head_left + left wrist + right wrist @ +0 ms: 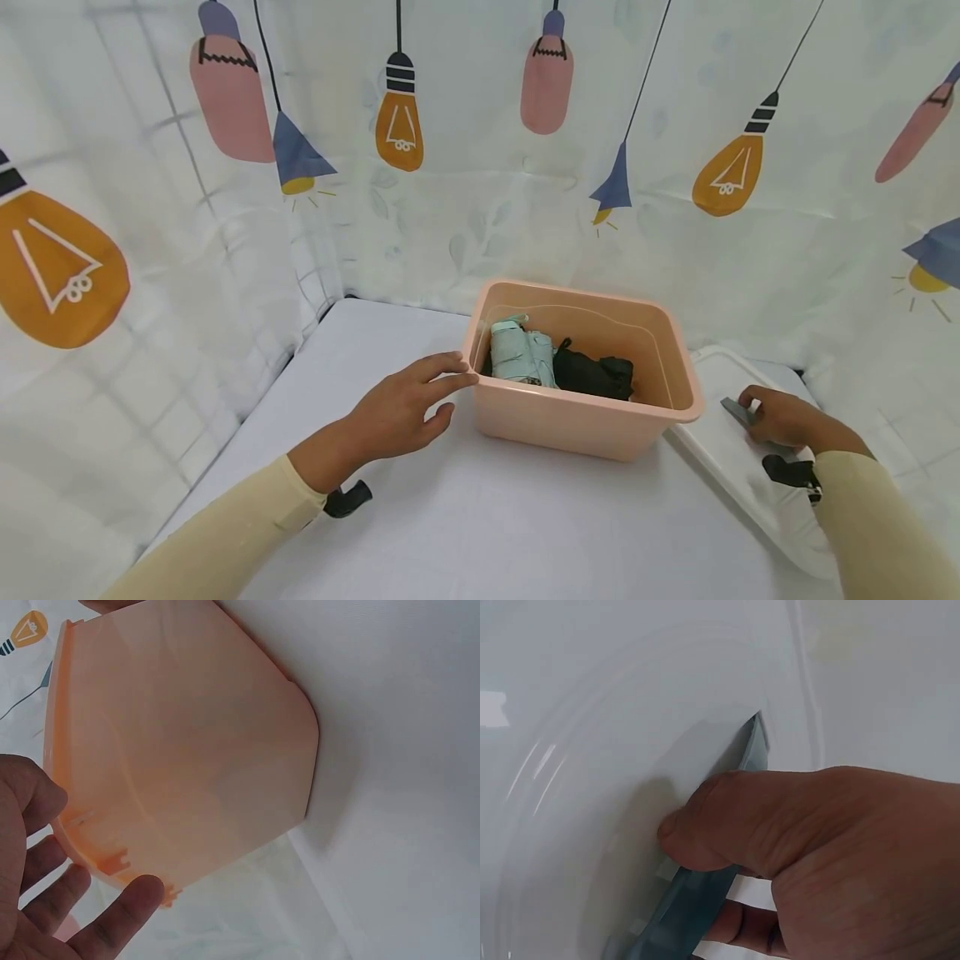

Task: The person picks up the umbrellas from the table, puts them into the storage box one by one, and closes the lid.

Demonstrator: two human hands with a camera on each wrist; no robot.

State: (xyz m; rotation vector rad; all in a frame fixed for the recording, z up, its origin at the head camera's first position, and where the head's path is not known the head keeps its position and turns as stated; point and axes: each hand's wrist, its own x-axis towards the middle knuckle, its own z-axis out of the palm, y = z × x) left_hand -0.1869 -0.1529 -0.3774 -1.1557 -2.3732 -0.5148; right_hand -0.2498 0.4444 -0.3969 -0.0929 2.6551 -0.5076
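Observation:
At the left corner of a peach plastic bin, my left hand has its fingers loosely extended, fingertips right at the rim. In the left wrist view those fingers spread along the bin's edge. Inside the bin lie a rolled pale green cloth bundle and a crumpled black bundle. Off to the right, my right hand pinches a flat grey-blue piece with a pointed end between thumb and fingers. That piece is low over a white plastic lid; its lower part runs out of the right wrist view.
The lid lies on the white table beside the bin, partly behind its right end. A white curtain printed with lamps and bulbs hangs behind the table and along both sides. Black straps show at both wrists.

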